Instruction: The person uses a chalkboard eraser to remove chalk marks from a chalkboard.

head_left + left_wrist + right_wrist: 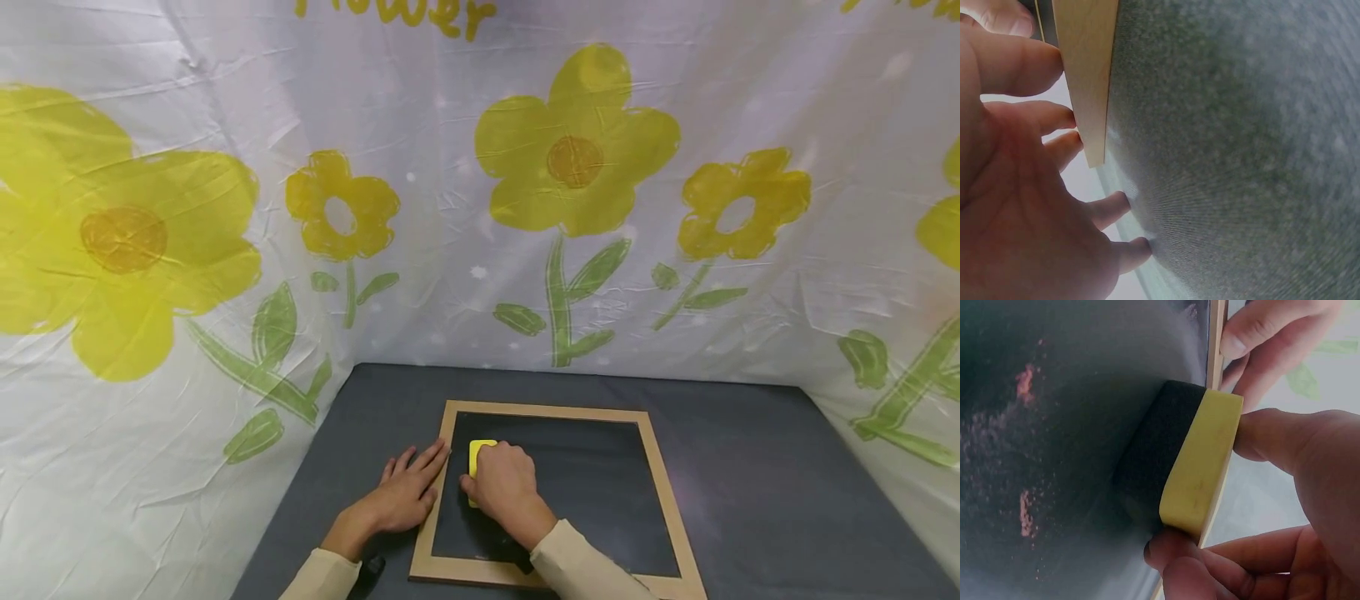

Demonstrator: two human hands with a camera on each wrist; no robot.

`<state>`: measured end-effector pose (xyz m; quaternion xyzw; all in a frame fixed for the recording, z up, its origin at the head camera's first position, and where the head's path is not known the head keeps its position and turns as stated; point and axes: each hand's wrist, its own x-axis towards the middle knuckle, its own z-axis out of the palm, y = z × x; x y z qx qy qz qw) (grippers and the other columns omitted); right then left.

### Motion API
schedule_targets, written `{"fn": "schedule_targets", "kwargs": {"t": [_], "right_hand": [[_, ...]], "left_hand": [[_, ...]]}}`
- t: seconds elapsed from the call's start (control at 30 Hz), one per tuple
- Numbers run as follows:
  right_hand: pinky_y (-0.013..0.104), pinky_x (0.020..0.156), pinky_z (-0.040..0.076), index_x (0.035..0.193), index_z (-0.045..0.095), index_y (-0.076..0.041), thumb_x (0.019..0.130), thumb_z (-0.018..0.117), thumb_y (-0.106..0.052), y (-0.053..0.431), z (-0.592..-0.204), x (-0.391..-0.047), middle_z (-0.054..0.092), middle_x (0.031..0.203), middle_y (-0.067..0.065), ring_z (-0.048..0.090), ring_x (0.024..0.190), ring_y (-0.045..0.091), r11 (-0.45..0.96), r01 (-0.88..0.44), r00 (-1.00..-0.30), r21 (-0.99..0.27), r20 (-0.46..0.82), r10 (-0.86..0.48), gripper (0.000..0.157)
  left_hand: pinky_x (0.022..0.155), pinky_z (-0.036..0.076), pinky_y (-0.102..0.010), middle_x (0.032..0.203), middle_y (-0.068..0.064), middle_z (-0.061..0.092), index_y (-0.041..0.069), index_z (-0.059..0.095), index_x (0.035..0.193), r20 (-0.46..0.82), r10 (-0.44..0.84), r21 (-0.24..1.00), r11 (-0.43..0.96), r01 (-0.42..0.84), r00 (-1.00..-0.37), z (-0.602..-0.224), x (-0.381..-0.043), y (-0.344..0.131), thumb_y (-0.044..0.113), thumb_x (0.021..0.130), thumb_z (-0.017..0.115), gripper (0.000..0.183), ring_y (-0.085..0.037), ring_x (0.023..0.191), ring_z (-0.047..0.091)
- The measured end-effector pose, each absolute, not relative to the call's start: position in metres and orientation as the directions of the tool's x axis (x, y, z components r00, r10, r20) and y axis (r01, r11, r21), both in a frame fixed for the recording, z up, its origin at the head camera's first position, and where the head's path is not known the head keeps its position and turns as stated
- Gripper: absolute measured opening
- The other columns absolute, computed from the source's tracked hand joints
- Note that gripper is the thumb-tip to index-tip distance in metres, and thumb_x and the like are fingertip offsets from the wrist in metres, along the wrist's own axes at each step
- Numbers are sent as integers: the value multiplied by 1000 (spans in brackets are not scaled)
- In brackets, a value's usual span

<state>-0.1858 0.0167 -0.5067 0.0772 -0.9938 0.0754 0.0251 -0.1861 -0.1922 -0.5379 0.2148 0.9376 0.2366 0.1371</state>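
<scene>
A blackboard [592, 492] in a pale wooden frame [555, 409] lies flat on the dark cloth. My right hand [506, 483] grips a chalkboard eraser [1200, 465] near the board's left side. The eraser has a yellow back and a black pad, which lies against the board face; thumb and fingers pinch its yellow part from both sides. Fingers spread, my left hand [405, 498] rests at the frame's left edge. In the left wrist view, some fingertips touch the wooden side and two others press on the cloth.
Pink chalk crumbs [1025, 384] and a pale smear mark the board in the right wrist view. Dark grey cloth [772, 483] covers the table around the frame. White curtains [435, 317] printed with yellow flowers stand behind and at both sides.
</scene>
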Motion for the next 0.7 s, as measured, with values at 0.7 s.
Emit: {"fn": "schedule_targets", "kwargs": {"t": [0.7], "right_hand": [[38,56,56,95,76,-5,84,91,-54,43,-502,-188,60,72,5,58,61,19,959,-94,-996,-266,21,-92,52]], "left_hand": [[119,12,-88,184,-6,23,18,31,175,-116,496,527,765,370,-861,-552,-192,-197,24,112,54,67,-65,159,20]]}}
